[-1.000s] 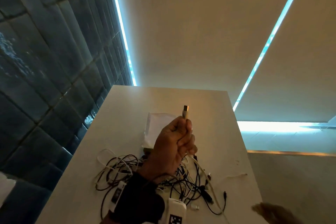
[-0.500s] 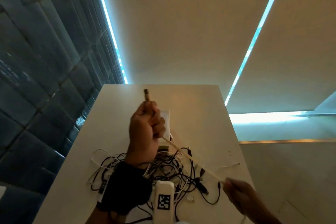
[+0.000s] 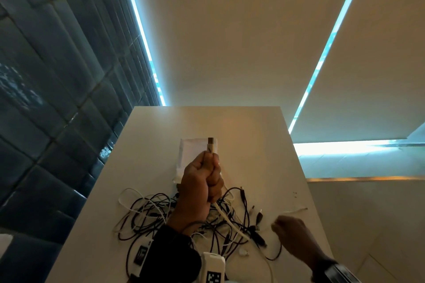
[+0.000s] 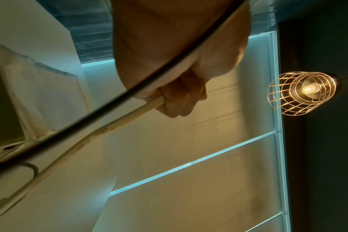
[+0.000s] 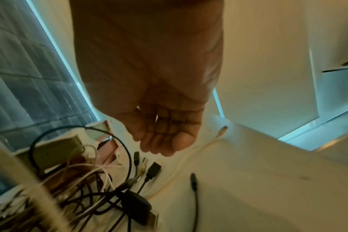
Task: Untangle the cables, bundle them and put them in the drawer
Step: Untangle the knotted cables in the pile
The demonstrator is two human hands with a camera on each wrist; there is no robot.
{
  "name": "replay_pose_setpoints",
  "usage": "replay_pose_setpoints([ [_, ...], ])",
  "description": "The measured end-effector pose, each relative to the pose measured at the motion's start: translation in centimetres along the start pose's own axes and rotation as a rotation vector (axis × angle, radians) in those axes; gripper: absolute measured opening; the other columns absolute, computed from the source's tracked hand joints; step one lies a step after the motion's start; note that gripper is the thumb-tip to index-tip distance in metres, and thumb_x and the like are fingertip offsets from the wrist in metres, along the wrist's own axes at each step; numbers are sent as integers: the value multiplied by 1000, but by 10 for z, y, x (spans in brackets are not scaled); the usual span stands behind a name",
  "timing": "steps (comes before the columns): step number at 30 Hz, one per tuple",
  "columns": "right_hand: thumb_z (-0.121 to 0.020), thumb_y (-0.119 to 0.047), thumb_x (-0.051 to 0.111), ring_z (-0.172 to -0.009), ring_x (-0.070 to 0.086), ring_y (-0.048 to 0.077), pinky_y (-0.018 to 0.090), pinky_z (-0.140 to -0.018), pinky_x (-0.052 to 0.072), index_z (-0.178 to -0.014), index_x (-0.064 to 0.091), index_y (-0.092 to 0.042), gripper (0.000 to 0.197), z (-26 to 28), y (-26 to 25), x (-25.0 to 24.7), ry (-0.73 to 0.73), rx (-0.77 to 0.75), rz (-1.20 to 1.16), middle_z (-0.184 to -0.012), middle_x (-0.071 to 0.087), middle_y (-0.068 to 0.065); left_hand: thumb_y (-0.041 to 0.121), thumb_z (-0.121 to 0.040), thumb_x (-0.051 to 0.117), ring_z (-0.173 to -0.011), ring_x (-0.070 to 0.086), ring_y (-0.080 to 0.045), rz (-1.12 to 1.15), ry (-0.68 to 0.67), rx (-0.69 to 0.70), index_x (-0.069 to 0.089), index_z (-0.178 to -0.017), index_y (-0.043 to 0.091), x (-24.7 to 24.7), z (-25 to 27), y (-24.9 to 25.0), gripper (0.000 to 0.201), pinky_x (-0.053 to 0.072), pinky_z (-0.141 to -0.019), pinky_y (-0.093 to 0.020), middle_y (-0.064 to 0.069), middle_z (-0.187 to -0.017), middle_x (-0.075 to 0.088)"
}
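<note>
Moved since earlier: left hand [image 3: 202, 181] back toward table centre, plug again over the white packet [image 3: 190, 156]; right hand [image 3: 293, 235] let go of the cream cable [image 3: 226, 219], now low beside the heap.
Hidden or unclear: plug tip [image 3: 211, 143] blurred; cream cable's far end lost among the tangled cables [image 3: 161, 216]; left fingers [image 4: 179, 100] partly covered by a dark cable [image 4: 101, 109] crossing the wrist view; drawer out of sight; right wrist view smeared at lower left.
Left grip: fist closed round the cream cable [image 4: 129, 117], plug standing just above the knuckles, cable running down from the fist's underside into the heap.
Right grip: fingers [image 5: 159, 136] loosely curled, palm bare, holding nothing, above loose plugs [image 5: 152, 171].
Cables: heaped on the white table [image 3: 264, 145], near its front edge, under and between both hands.
</note>
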State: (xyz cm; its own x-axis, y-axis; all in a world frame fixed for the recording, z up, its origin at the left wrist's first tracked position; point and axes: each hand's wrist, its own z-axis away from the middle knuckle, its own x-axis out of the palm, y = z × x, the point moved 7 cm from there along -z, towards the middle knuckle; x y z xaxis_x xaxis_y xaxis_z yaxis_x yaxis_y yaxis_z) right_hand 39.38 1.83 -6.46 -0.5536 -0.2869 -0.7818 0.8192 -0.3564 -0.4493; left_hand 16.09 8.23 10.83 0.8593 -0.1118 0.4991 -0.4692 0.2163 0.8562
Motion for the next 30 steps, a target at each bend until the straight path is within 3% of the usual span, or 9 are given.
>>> replay_pose_setpoints([
  [2, -95, -38, 51, -74, 60, 14, 31, -68, 50, -78, 56, -21, 24, -27, -11, 14, -70, 14, 77, -85, 64, 1, 19, -101, 33, -34, 18, -5, -18, 7, 0, 46, -80, 11, -2, -1, 1, 26, 9, -37, -18, 5, -48, 26],
  [4, -91, -48, 51, -91, 63, 25, 32, -73, 49, -96, 61, -13, 37, -51, -17, 27, -104, 84, 132, -105, 64, 10, 17, -102, 31, -34, 18, -5, -35, 16, -6, 46, -81, 11, -3, 2, 3, 27, 8, -38, -19, 6, -48, 27],
  [9, -90, -48, 51, -108, 59, 28, 32, -85, 47, -114, 55, -11, 45, -67, -15, 46, -168, 173, 190, -122, 57, 11, 17, -104, 29, -33, 19, -3, -48, 27, 7, 44, -79, 12, -8, 3, 6, 29, 9, -37, -18, 9, -47, 30],
  [12, -93, -37, 51, -104, 59, 28, 30, -84, 48, -113, 56, -7, 36, -72, -17, 50, -167, 162, 145, -116, 58, 12, 18, -103, 30, -34, 19, -3, -18, 54, 10, 45, -79, 13, -14, 3, 6, 29, 9, -37, -18, 8, -48, 28],
  [16, -95, -26, 47, -93, 61, 34, 32, -73, 45, -80, 53, -10, 23, -78, -26, 37, -27, 57, -39, -97, 64, 15, 20, -102, 34, -37, 19, -7, 2, 109, 14, 50, -81, 12, -24, 1, 6, 28, 11, -39, -21, 3, -51, 31],
  [19, -97, -19, 51, -75, 69, 28, 37, -68, 54, -88, 52, -5, 17, -62, -50, 8, 121, -11, -506, -79, 72, 9, 18, -102, 35, -38, 22, -7, -1, 103, 12, 51, -81, 11, -23, -1, 6, 27, 11, -43, -26, 2, -53, 37],
  [22, -100, -17, 48, -70, 69, 31, 41, -69, 58, -94, 47, -1, 17, -34, -93, -17, 78, -138, -930, -76, 72, 13, 17, -102, 35, -38, 22, -6, -33, 93, 7, 51, -83, 9, -18, -4, 5, 26, 14, -40, -21, 3, -53, 34],
  [26, -100, -12, 48, -56, 52, 21, 33, -55, 51, -89, 49, -2, 14, -4, -148, -47, 99, -322, -1065, -70, 52, 11, 18, -103, 37, -38, 21, -5, -167, 100, 0, 52, -86, 7, -13, -6, 6, 25, 17, -36, -18, 5, -51, 31],
  [30, -95, 2, 50, -66, 58, 23, 33, -65, 55, -101, 55, 5, 8, 23, -192, -58, -16, -514, -1109, -82, 59, 17, 27, -102, 41, -37, 29, -6, -347, 148, -22, 57, -93, 11, -15, -4, 8, 25, 30, -37, -21, 7, -48, 36],
])
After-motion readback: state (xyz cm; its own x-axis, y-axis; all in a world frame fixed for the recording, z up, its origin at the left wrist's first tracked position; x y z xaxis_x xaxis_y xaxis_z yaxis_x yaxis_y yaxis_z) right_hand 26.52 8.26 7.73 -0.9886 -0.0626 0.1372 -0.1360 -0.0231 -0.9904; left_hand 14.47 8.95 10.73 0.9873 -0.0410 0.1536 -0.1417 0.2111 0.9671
